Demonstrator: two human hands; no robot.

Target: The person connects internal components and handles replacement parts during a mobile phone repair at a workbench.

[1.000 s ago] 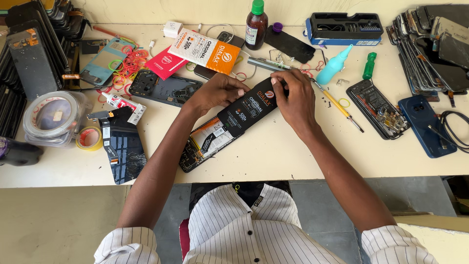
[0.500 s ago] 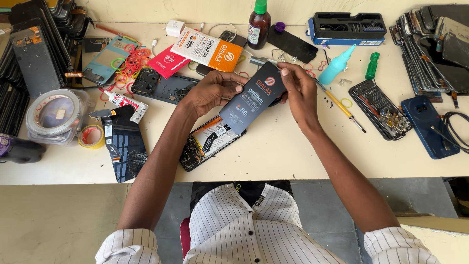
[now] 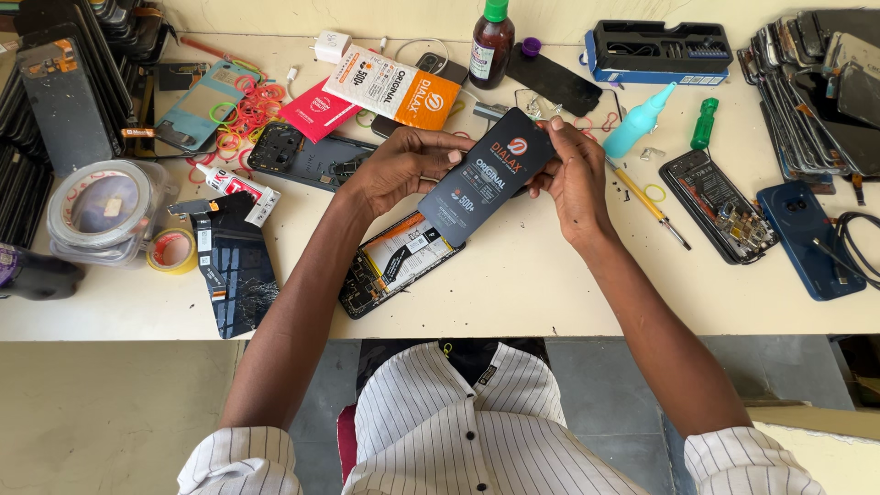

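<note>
Here, left hand [image 3: 399, 170] and right hand [image 3: 573, 174] gripping black packet [image 3: 486, 179], raised above table [image 3: 550, 293]

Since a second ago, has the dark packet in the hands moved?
Yes. The dark packet has lifted off the opened phone, which stays on the table, and swung toward the brown bottle; both hands hold it.

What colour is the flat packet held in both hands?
Black packet, with white and red print; the head view shows it.

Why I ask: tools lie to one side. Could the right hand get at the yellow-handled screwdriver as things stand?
Probably yes. The yellow-handled screwdriver lies bare on the table just beside the right hand, nothing between them; but that hand helps hold the dark packet and must let go.
</note>
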